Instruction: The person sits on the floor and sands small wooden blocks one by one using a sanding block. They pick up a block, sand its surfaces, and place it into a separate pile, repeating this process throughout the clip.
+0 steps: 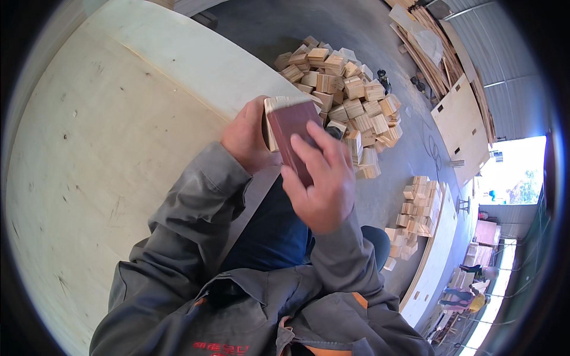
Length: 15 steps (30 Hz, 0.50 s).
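Right fingers (325, 142) on maroon block (290, 121)

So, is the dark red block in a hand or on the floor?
In the right hand: its fingers lie across the dark red block.

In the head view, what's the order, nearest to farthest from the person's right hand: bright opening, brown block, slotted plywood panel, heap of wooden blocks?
1. Brown block: touching the right hand.
2. Heap of wooden blocks: on the floor ahead.
3. Slotted plywood panel: right, beyond the heap.
4. Bright opening: far right.
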Tool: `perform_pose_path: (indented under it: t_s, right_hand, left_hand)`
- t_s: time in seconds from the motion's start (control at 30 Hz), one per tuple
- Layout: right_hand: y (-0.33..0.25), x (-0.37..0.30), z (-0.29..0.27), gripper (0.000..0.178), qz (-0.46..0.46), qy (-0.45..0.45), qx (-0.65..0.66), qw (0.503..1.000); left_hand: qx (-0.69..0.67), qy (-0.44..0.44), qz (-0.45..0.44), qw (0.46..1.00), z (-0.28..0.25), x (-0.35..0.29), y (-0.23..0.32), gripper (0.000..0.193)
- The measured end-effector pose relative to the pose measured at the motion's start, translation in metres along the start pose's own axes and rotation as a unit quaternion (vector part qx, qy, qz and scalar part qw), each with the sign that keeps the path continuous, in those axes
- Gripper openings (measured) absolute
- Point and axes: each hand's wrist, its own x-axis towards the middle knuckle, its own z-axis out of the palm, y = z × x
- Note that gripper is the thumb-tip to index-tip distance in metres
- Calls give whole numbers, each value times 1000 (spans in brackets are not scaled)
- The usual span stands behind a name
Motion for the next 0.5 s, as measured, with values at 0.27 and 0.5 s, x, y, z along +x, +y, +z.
perform_pose_path:
  t_s: [0.27,0.5]
  right_hand:
    - [-7,-7,-7,53,-14,-6,12,1000]
    - [33,73,37,45,31,41,-16,999]
  left_hand:
    - [-82,-13,-26,996,3,-1,-1,75]
    - [17,-6,-40,999,-3,3,8,95]
